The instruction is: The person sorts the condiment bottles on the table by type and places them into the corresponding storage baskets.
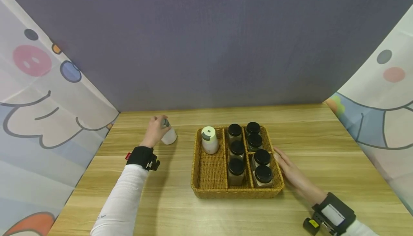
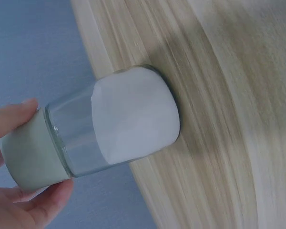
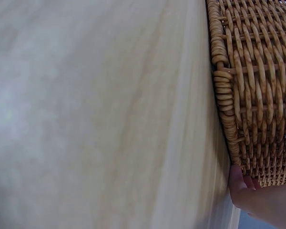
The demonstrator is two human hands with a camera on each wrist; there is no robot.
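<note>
My left hand (image 1: 155, 131) pinches the pale grey-green cap (image 2: 33, 150) of a clear glass shaker jar (image 1: 169, 136) partly filled with white powder. In the left wrist view, the base of this jar appears at the wooden surface; whether it bears on it I cannot tell. A divided wicker basket (image 1: 238, 194) stands right of it. Fairly straight fingers of my right hand (image 1: 292, 174) touch the basket's right wall, also visible in the right wrist view. Inside the left compartment, a similar pale-capped jar (image 1: 210, 144) stands at the back.
Several black-lidded jars (image 1: 236, 167) fill the basket's middle compartment and the two right ones. The wooden table (image 1: 226, 218) ends at a grey-purple backdrop (image 1: 219, 49). Cartoon-printed cloth (image 1: 38, 121) hangs along both sides.
</note>
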